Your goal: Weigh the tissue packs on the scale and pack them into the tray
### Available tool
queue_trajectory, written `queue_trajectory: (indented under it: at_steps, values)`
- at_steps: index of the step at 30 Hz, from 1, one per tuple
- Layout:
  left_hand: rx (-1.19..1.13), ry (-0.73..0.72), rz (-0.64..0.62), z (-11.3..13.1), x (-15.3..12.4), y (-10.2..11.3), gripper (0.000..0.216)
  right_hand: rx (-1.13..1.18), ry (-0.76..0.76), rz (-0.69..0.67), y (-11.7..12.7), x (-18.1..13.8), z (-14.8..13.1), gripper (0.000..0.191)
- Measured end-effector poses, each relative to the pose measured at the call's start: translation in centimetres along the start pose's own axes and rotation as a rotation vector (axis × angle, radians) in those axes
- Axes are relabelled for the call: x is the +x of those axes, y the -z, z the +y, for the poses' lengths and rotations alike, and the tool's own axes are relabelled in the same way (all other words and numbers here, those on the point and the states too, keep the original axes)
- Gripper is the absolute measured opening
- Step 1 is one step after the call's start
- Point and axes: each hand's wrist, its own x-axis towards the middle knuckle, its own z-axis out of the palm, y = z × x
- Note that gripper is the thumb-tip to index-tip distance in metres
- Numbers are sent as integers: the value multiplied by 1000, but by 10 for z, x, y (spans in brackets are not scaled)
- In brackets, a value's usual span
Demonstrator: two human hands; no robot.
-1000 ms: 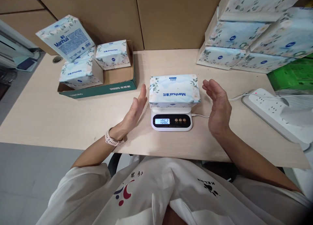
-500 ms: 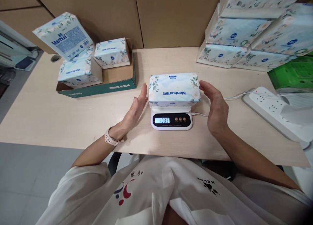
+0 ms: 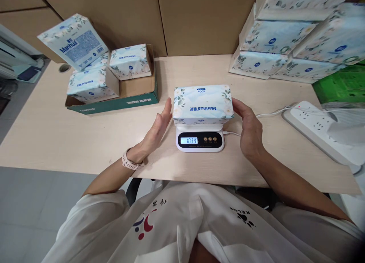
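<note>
A pack of tissues [image 3: 203, 103], white and pale blue with flowers, lies on a white digital scale [image 3: 200, 149] in front of me. The lit display [image 3: 189, 141] seems to read 103.4. My left hand [image 3: 158, 126] is open just left of the pack, fingers stretched out, with a narrow gap to it. On the right, my right hand [image 3: 249, 128] is open too, its fingertips close against the pack's right side; whether they touch it I cannot tell. Neither hand grips the pack.
A green-sided cardboard tray [image 3: 122, 103] holds tissue packs at the back left, one tilted on top [image 3: 75, 42]. More packs [image 3: 279, 36] are stacked at the back right. A white power strip [image 3: 316, 126] lies at the right, its cable [image 3: 270, 113] running near my right hand.
My right hand has moved left, closer to the tissue pack. The display went from about 103.3 to 103.4. My left hand and the pack stay in place.
</note>
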Motion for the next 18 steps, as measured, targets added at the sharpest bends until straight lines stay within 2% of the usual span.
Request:
queue_trajectory:
  at_steps: [12, 18]
  values:
    - [-5, 7, 9, -2, 1, 1, 101, -2, 20, -21, -1, 1, 1, 65]
    - [-25, -7, -22, -4, 2, 0, 100, -107, 0, -59, -2, 2, 10, 68]
